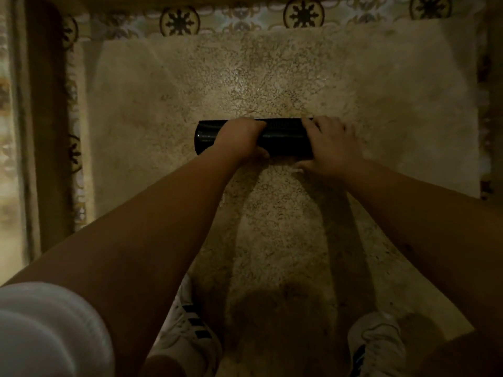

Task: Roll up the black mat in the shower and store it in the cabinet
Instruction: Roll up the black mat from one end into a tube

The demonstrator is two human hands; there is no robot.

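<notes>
The black mat (285, 138) is rolled into a tight tube and lies crosswise on the speckled shower floor (272, 77). My left hand (241, 140) wraps over the roll left of its middle, fingers curled around it. My right hand (330, 146) covers the roll's right end, fingers spread over the top and thumb down at the floor. The roll's left end sticks out past my left hand. No cabinet is in view.
Patterned tiles (179, 21) border the shower floor at the back and left. A dark upright frame (35, 131) stands at the left. My two white shoes (187, 333) (375, 346) stand on the floor near the bottom edge.
</notes>
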